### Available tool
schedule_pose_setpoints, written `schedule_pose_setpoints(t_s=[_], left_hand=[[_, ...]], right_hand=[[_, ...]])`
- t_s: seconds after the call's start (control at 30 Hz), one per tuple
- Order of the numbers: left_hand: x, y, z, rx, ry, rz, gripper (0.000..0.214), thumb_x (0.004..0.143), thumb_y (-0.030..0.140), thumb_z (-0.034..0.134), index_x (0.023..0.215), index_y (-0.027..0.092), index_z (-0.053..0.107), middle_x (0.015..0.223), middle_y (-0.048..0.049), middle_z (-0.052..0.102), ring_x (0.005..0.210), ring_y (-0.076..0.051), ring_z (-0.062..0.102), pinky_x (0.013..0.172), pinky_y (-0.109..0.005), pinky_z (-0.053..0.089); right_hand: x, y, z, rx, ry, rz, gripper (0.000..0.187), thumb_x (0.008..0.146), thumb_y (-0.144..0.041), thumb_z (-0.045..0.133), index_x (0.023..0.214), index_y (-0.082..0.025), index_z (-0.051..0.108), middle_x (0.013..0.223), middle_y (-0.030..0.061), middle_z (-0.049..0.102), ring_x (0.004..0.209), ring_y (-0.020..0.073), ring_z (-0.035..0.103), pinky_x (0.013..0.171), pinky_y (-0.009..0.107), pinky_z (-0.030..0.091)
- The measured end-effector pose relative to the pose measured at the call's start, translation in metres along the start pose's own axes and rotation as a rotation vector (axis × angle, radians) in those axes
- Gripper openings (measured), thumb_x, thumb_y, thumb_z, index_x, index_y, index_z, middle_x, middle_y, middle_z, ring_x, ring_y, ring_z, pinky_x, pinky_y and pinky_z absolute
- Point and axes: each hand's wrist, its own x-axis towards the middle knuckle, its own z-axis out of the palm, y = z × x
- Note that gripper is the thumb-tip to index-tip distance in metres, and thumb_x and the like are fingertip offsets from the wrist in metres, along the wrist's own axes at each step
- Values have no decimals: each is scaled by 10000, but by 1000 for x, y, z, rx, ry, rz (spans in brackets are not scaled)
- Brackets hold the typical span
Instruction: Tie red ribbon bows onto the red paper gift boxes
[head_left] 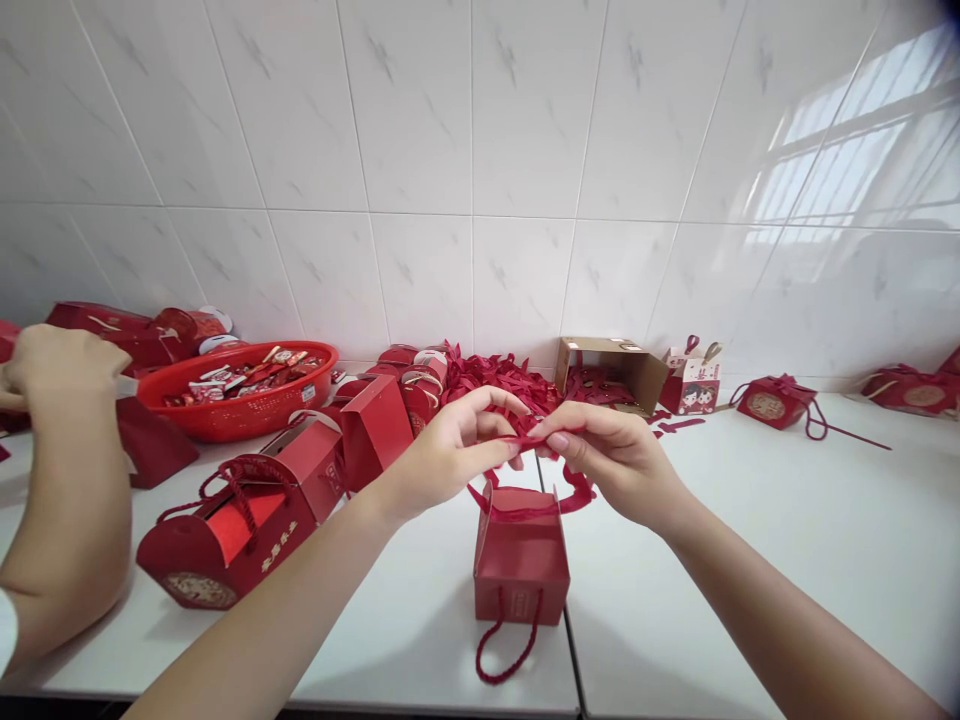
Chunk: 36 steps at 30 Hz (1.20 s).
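A small red gift box [521, 560] stands upright on the white table, its rope handle [506, 672] hanging toward me. Red ribbon [525, 512] loops around its top and runs up to both hands. My left hand [469, 440] pinches the ribbon between thumb and fingers, just above the box. Close beside it, my right hand [604, 455] also grips the ribbon in a pinch. The fingertips nearly meet, so I cannot make out whether the strands are crossed or knotted there.
A red basket [240, 420] of wrapped sweets and several red boxes [247, 530] stand at left, near another person's arm [67, 480]. Loose ribbons [495, 378] and an open cardboard box [649, 380] lie along the tiled wall. A ribboned box [776, 402] sits at right.
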Motion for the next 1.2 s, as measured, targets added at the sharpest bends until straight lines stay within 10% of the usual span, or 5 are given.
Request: schedule_pose_setpoints(t_s=[0.3, 0.47, 0.67, 0.93, 1.2], left_hand=[[4, -5, -6, -239, 46, -9, 167, 809, 214, 594, 969, 168, 599, 653, -5, 623, 652, -149, 617, 673, -281, 478], [-7, -7, 1, 282, 286, 234, 327, 843, 256, 579, 1166, 207, 597, 723, -5, 672, 680, -154, 617, 692, -263, 478], [-36, -25, -25, 877, 613, 380, 116, 797, 258, 631, 903, 216, 653, 606, 47, 465, 553, -109, 489, 607, -206, 413], [-96, -121, -82, 1022, 301, -84, 194, 769, 144, 436, 810, 214, 612, 562, 47, 427, 507, -134, 469, 521, -212, 383], [-71, -125, -45, 832, 424, 16, 128, 843, 312, 514, 873, 208, 584, 940, -45, 554, 923, -217, 576, 870, -361, 449]], right_hand=[[-6, 14, -7, -720, 24, -438, 298, 915, -83, 447, 987, -246, 686, 877, 48, 721, 746, 165, 614, 688, 337, 449], [-15, 14, -5, -706, 158, -429, 315, 853, -70, 550, 1060, -275, 670, 979, 58, 718, 822, 199, 632, 714, 367, 476], [-65, 13, -22, -737, 451, -167, 207, 833, -108, 584, 956, -251, 668, 768, 39, 697, 660, 187, 619, 617, 319, 479], [-172, 58, -71, -863, 234, 627, 272, 813, -442, 558, 659, -244, 661, 618, 8, 680, 516, 187, 602, 481, 280, 492], [-146, 61, -41, -647, 238, 646, 405, 880, -490, 472, 1164, -232, 602, 1160, 104, 650, 977, 253, 641, 619, 306, 555]])
